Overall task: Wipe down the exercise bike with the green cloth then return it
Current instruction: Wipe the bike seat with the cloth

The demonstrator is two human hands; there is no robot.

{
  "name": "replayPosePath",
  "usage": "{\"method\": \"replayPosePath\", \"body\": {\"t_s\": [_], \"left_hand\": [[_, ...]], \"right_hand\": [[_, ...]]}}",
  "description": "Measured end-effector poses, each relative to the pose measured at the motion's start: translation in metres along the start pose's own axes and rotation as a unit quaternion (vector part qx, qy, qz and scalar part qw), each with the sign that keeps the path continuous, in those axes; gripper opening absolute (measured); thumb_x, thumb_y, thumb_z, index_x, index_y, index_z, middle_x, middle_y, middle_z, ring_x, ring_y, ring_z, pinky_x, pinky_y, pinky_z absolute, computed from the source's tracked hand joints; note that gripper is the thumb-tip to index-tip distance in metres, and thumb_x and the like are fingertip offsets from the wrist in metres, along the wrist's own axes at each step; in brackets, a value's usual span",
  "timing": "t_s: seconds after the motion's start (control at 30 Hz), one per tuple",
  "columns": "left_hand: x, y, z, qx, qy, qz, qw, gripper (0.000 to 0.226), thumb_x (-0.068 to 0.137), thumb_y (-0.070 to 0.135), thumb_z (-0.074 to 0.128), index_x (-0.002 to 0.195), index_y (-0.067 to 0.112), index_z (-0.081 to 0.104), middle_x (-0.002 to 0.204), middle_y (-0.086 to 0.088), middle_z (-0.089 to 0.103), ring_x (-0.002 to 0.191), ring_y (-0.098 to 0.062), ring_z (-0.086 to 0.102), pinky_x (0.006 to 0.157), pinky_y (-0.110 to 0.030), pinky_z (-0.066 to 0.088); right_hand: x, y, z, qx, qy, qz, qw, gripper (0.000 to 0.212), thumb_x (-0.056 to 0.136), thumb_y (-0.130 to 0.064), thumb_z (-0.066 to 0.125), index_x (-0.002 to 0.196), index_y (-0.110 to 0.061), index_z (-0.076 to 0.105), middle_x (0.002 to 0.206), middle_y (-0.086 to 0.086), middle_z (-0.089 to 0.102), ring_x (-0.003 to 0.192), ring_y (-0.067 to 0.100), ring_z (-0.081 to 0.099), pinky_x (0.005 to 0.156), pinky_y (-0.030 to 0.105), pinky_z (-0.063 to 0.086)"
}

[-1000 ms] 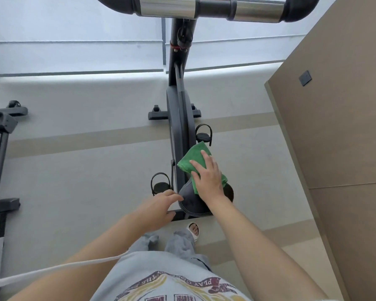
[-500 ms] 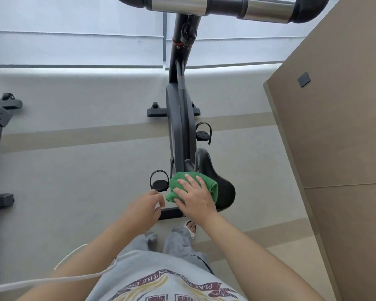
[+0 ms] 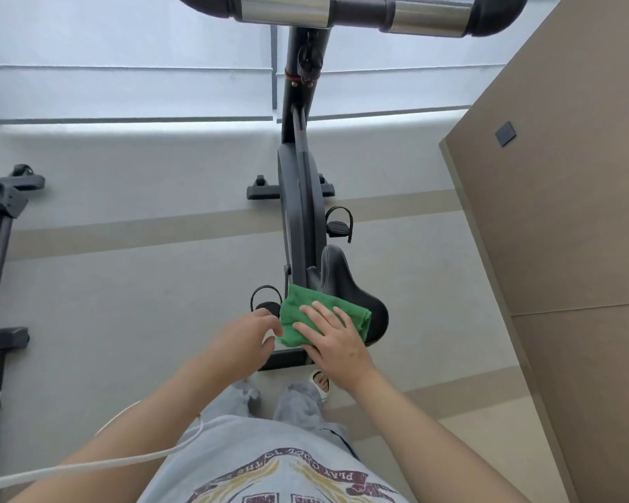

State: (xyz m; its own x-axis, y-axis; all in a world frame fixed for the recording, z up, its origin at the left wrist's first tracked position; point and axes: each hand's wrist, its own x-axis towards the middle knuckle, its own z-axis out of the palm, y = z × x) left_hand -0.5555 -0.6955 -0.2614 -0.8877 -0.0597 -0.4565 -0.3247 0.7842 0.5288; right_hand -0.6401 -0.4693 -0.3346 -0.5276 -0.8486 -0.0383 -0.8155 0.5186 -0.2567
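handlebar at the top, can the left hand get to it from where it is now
Probably yes, with a long reach. The left hand hangs free beside the green cloth, and nothing shows between it and the handlebar. The right hand presses the cloth on the seat.

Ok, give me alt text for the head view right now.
Seen from above, the right hand presses a green cloth flat on the rear of the black saddle of an exercise bike, while the left hand touches the cloth's left edge. The handlebar runs across the top of the view.
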Motion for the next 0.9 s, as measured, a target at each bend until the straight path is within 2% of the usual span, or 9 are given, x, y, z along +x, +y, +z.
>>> {"method": "replayPosePath", "body": {"t_s": [0.13,0.23,0.3,0.4,0.47,0.53,0.67,0.8,0.9], "left_hand": [[0.002,0.002,0.001,-0.023,0.005,0.014,1.0,0.021,0.102,0.021,0.053,0.117,0.027,0.067,0.124,0.014,0.059,0.108,-0.013,0.062,0.084,-0.027,0.045],[0.0,-0.003,0.003,-0.038,0.007,0.008,0.999,0.02,0.101,0.02,0.055,0.114,0.027,0.068,0.121,0.014,0.059,0.107,-0.013,0.061,0.087,-0.03,0.048],[-0.003,-0.007,0.006,-0.043,0.002,-0.002,0.999,0.018,0.1,0.021,0.056,0.112,0.029,0.067,0.118,0.016,0.058,0.105,-0.013,0.062,0.087,-0.033,0.051],[-0.009,-0.011,0.007,-0.043,-0.004,-0.011,0.999,0.019,0.099,0.02,0.055,0.11,0.03,0.067,0.119,0.017,0.058,0.1,-0.017,0.065,0.086,-0.038,0.054],[-0.01,-0.012,0.006,-0.039,-0.004,-0.013,0.999,0.019,0.099,0.019,0.055,0.111,0.029,0.067,0.12,0.017,0.058,0.099,-0.018,0.065,0.085,-0.037,0.053],[-0.011,-0.012,0.005,-0.041,0.0,-0.013,0.999,0.019,0.1,0.02,0.055,0.11,0.031,0.066,0.12,0.02,0.058,0.1,-0.016,0.065,0.085,-0.037,0.053],[-0.009,-0.007,0.003,-0.016,-0.029,0.006,0.999,0.022,0.101,0.023,0.053,0.115,0.034,0.065,0.122,0.02,0.056,0.107,-0.012,0.061,0.089,-0.035,0.051],[0.005,0.001,-0.008,0.01,-0.066,0.025,0.997,0.024,0.102,0.022,0.052,0.118,0.033,0.065,0.121,0.019,0.054,0.107,-0.012,0.059,0.09,-0.034,0.049],[0.022,0.006,-0.022,0.033,-0.106,0.053,0.992,0.026,0.101,0.02,0.052,0.12,0.032,0.066,0.12,0.019,0.055,0.103,-0.011,0.057,0.094,-0.035,0.05]], "right_hand": [[-0.033,0.007,-0.005,0.002,-0.006,0.023,1.0,0.055,0.106,-0.04,0.051,0.16,-0.034,0.041,0.173,-0.002,0.025,0.162,0.024,0.019,0.128,0.049,0.019],[0.0,0.003,-0.012,0.023,-0.041,0.068,0.997,0.059,0.103,-0.047,0.048,0.159,-0.033,0.041,0.173,-0.002,0.026,0.163,0.024,0.012,0.129,0.051,0.013],[0.033,0.007,-0.015,0.028,-0.048,0.095,0.994,0.055,0.1,-0.051,0.047,0.151,-0.029,0.054,0.168,0.001,0.037,0.162,0.025,0.017,0.129,0.052,0.011],[0.076,0.019,-0.013,0.017,-0.056,0.097,0.994,0.046,0.097,-0.051,0.049,0.123,-0.023,0.074,0.152,0.002,0.056,0.157,0.024,0.027,0.129,0.05,0.007],[0.091,0.027,-0.011,0.006,-0.049,0.102,0.994,0.04,0.095,-0.048,0.052,0.11,-0.022,0.079,0.146,0.0,0.06,0.154,0.023,0.031,0.129,0.05,0.004],[0.104,0.038,-0.011,-0.004,-0.039,0.122,0.992,0.034,0.092,-0.043,0.056,0.107,-0.022,0.079,0.15,0.001,0.056,0.154,0.025,0.03,0.128,0.055,0.011],[0.127,0.05,-0.018,0.024,-0.028,0.2,0.979,0.033,0.095,-0.031,0.06,0.127,-0.025,0.069,0.16,0.004,0.044,0.155,0.031,0.026,0.117,0.062,0.031],[0.105,0.04,-0.021,0.026,-0.006,0.236,0.971,0.051,0.104,-0.03,0.056,0.154,-0.024,0.05,0.169,0.009,0.033,0.157,0.036,0.025,0.116,0.059,0.038],[0.071,0.022,-0.025,0.052,0.012,0.291,0.955,0.061,0.107,-0.031,0.052,0.164,-0.021,0.033,0.172,0.013,0.026,0.155,0.037,0.03,0.12,0.053,0.036]]}}
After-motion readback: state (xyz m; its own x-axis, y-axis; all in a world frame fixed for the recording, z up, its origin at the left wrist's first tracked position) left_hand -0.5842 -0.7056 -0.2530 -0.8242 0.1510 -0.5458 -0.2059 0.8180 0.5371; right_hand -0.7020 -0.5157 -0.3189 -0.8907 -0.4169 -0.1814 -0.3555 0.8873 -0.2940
